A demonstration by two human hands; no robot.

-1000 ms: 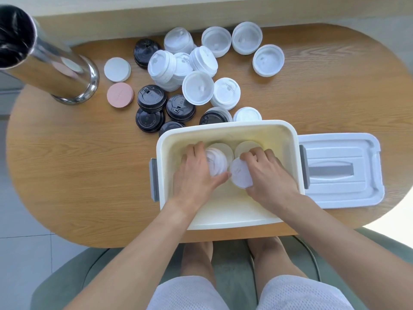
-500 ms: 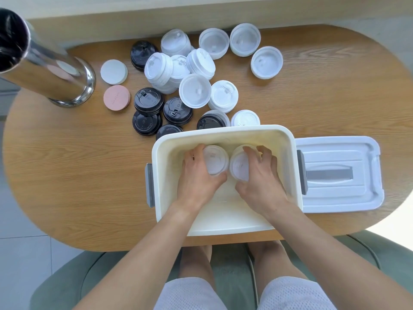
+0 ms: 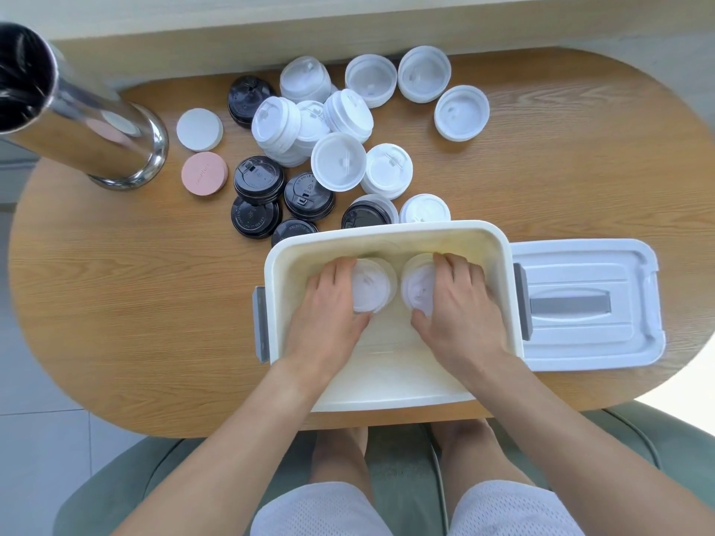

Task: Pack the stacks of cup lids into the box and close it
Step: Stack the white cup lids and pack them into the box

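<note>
Inside the box [image 3: 499, 241], both hands' fingers [image 3: 340, 265] grip white lid stacks [image 3: 373, 286]; lid embossing is unreadable.

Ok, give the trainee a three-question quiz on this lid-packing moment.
1. True or false: the box lid is already on the box.
2. What does each hand hold? A) black lids B) a white lid stack C) nothing
3. Fill in: the pink disc lies beside the ___ cylinder.

Key: 1. False, it lies on the table right of the box. 2. B: the left hand and the right hand each grip a white lid stack inside the box. 3. metal.
</note>
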